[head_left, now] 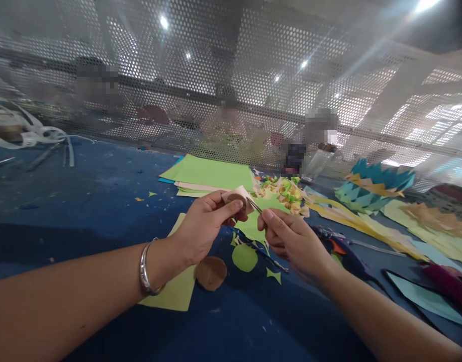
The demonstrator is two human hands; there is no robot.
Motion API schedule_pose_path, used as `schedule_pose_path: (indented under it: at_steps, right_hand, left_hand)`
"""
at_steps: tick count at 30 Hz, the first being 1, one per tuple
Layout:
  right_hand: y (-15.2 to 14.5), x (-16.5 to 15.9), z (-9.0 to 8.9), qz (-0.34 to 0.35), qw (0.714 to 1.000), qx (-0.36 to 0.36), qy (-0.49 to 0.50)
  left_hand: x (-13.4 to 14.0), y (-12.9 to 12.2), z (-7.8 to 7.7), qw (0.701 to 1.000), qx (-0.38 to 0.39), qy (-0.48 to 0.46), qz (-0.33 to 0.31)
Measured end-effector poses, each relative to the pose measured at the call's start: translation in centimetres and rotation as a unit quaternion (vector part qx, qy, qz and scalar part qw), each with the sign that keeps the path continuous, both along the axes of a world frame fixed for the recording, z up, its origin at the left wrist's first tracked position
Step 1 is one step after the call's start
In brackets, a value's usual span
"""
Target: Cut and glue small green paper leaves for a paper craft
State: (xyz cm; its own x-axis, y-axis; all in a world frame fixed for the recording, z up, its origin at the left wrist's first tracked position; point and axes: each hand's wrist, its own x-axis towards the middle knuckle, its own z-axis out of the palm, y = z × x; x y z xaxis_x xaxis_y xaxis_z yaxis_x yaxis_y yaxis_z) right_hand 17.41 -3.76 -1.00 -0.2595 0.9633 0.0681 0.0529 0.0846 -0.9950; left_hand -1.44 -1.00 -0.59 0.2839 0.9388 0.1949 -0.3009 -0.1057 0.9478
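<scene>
Mid-frame, the left hand [202,226] pinched a brown disc [236,196] and pale paper [241,189]; rightward, the right hand [293,239] gripped a metal tool [255,205].

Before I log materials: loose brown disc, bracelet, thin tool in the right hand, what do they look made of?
Brown disc: probably matte paper or card; flat, no gloss, but thin leather can't be ruled out.
Bracelet: likely polished metal; silvery with bright highlights.
Thin tool in the right hand: likely metal, judging by its slender dark prongs; finish too small to tell.
</scene>
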Motion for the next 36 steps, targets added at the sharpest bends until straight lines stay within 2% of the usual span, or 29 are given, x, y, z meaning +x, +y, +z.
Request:
schedule_pose_path:
  at_steps: [9,22,36]
  right_hand:
    - [-0.16,0.18,0.19,0.012,1.0,-0.022,-0.002]
    - [-0.15,0.27,0.32,0.013,1.0,-0.016,-0.016]
    - [-0.12,0.44,0.72,0.013,0.999,0.005,-0.042]
  left_hand:
    - [-0.08,0.29,-0.23,1.0,0.01,-0.004,0.007]
    - [0.0,-0.3,0.01,0.996,-0.041,0.014,-0.078]
    - [-0.15,-0.37,0.12,0.997,-0.026,0.021,-0.076]
